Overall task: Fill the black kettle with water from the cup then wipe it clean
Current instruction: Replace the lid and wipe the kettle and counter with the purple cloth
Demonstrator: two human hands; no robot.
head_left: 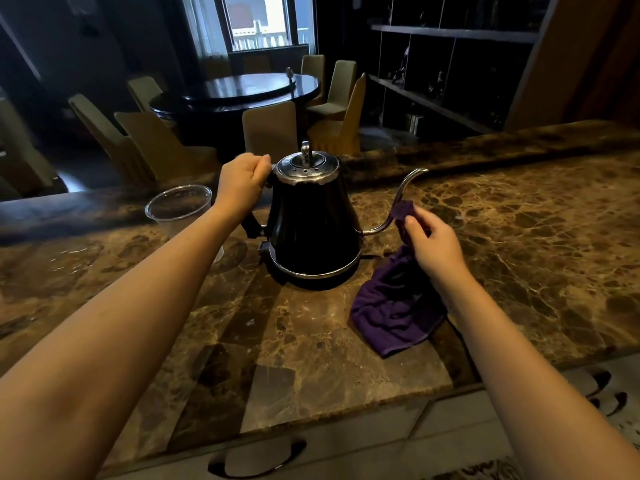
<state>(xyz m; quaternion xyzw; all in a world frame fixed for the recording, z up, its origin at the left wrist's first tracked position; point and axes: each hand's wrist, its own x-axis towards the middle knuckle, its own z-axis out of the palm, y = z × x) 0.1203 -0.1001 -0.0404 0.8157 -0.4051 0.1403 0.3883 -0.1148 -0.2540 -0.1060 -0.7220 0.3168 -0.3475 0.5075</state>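
The black kettle (311, 223) stands on its base in the middle of the brown marble counter (519, 220), lid on, its thin silver spout pointing right. My left hand (242, 183) grips the kettle's handle on the left side. My right hand (433, 244) pinches a purple cloth (394, 306) and presses its top corner against the lower part of the spout; the rest of the cloth hangs down onto the counter. A clear plastic cup (178, 209) stands upright left of the kettle, partly behind my left forearm; whether it holds water I cannot make out.
The counter has a raised ledge along its far side. Beyond it are a dark round dining table (242, 91) with covered chairs, a window, and dark shelves at the right. White drawers with handles (256, 459) sit below the counter's near edge.
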